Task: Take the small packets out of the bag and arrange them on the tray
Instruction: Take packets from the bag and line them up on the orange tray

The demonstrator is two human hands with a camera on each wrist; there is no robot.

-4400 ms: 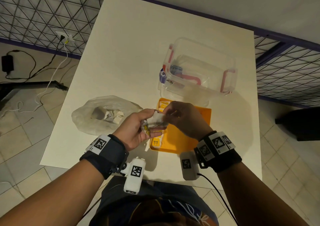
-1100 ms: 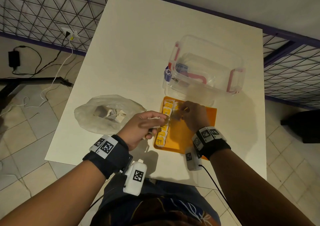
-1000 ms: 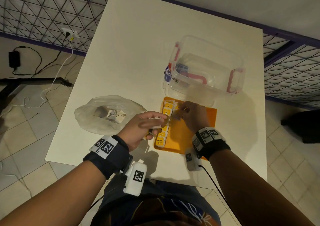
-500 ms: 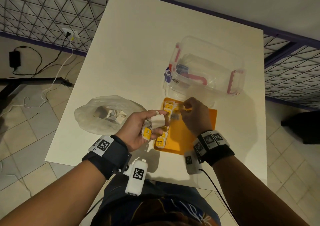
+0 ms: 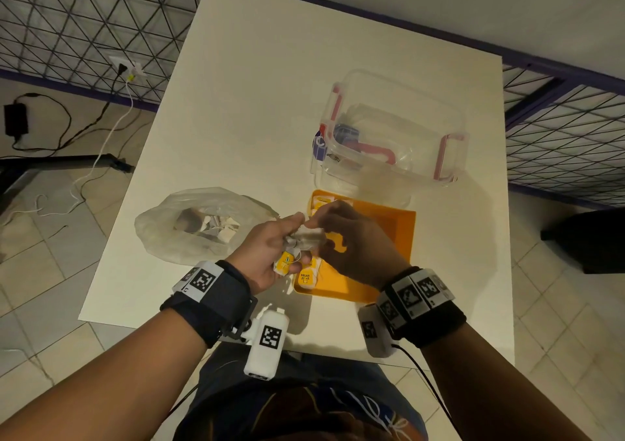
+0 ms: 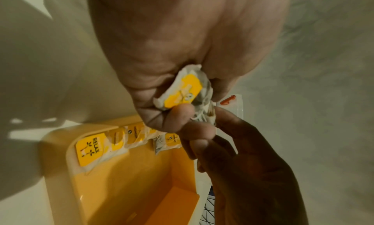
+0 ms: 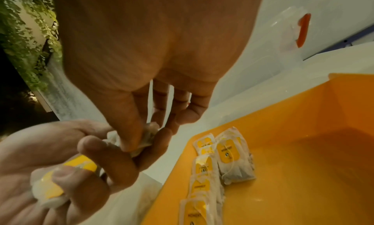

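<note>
Packet (image 7: 146,136) between right-hand fingers (image 7: 129,129), over left hand's (image 5: 267,254) bunch

Right hand (image 5: 355,248) is off the tray (image 5: 399,237) now; 1 s ago it was down at the far end of the packet row (image 7: 204,177), now it's lifted and back at the left hand (image 5: 267,254), thumb and forefinger pinching a packet (image 7: 145,137) out of the bunch there. Left hand turned palm-up around 0.5 s ago and has drifted slightly toward the tray, fingers curled on the bunch with the yellow-label packet (image 6: 182,92) at the bottom. Row has more packets than 4.4 s ago, plus 1 packet (image 7: 234,158) lying just beside it.
</note>
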